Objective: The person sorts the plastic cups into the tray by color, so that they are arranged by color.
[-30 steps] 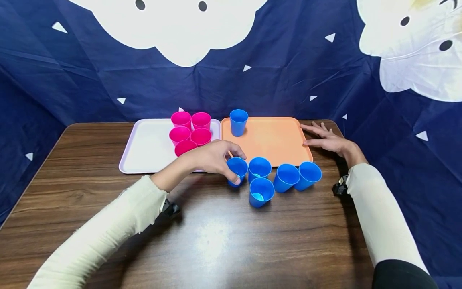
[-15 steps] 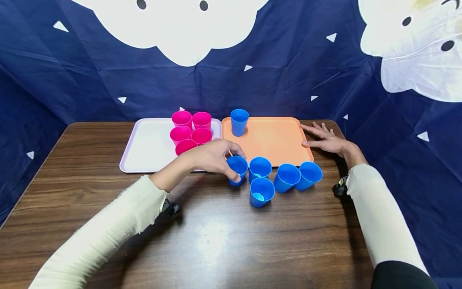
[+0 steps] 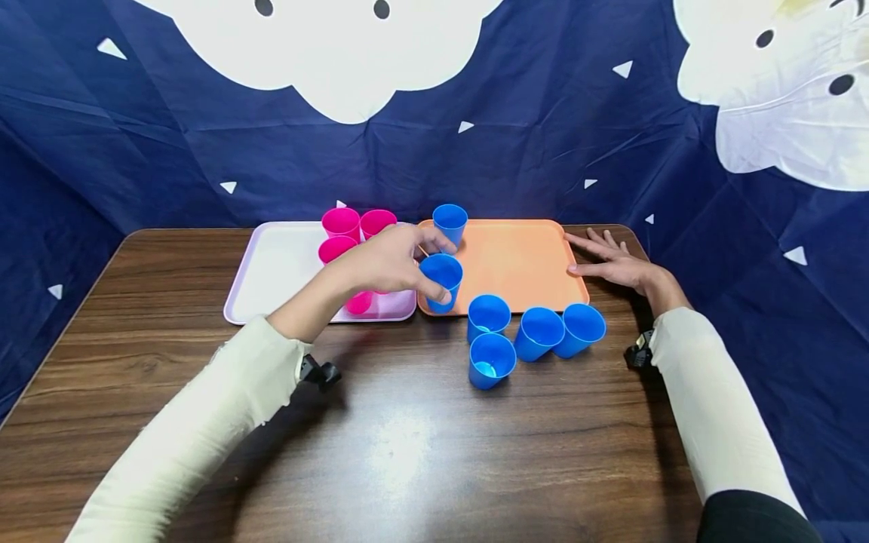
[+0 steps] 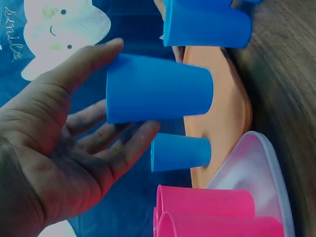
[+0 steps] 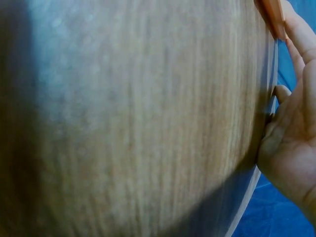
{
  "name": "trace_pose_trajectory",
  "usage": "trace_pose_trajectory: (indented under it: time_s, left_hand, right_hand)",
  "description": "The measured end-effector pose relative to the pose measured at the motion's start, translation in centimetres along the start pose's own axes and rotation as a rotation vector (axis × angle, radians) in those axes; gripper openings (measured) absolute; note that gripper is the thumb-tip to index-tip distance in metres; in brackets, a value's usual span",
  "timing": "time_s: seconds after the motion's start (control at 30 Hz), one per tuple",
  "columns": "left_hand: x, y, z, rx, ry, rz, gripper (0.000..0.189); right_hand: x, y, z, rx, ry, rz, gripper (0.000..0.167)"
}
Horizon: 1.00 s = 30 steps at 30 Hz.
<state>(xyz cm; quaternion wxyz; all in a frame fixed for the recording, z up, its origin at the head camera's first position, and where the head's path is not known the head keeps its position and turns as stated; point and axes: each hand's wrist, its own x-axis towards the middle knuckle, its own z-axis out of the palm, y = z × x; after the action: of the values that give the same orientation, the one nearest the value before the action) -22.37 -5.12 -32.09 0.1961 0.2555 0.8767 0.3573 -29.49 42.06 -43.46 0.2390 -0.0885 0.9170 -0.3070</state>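
Observation:
My left hand (image 3: 390,260) grips a blue cup (image 3: 441,283) near its rim, thumb on the near side and fingers on the far side. In the head view this cup overlaps the front left part of the orange tray (image 3: 516,264). The left wrist view shows the held cup (image 4: 160,90) above the tray's surface. Behind it, another blue cup (image 3: 451,220) stands upright at the tray's back left. My right hand (image 3: 621,265) lies with spread, straight fingers at the tray's right edge, fingertips touching its rim.
Several blue cups (image 3: 492,360) stand on the wooden table (image 3: 407,452) in front of the orange tray. Left of it, a white tray with a lilac rim (image 3: 278,275) bears several pink cups (image 3: 339,221), partly hidden by my left hand. A dark blue cloth (image 3: 543,113) hangs behind.
My left hand has lifted the blue cup from the table and carried it away from me, over the orange tray's front left. My right hand has stayed at the tray's edge.

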Motion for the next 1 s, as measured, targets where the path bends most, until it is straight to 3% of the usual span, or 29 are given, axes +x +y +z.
trace_pose_trajectory:
  time_s: [0.2, 0.4, 0.67, 1.0]
  left_hand:
    - [0.9, 0.0, 0.4, -0.047, 0.107, -0.055, 0.073]
    - [2.2, -0.2, 1.0, -0.021, 0.154, -0.058, 0.070]
    - [4.4, 1.2, 2.1, 0.135, 0.194, 0.040, 0.070]
    - [7.9, 3.8, 2.8, 0.252, 0.153, 0.131, 0.064]
  right_hand:
    - [-0.8, -1.4, 0.1, 0.027, -0.003, -0.001, 0.084]
    - [-1.1, -2.0, 0.1, 0.033, -0.001, -0.006, 0.084]
    - [0.0, -0.1, 0.1, 0.003, 0.002, 0.002, 0.086]
    - [0.0, 0.2, -0.1, 0.013, -0.002, 0.003, 0.089]
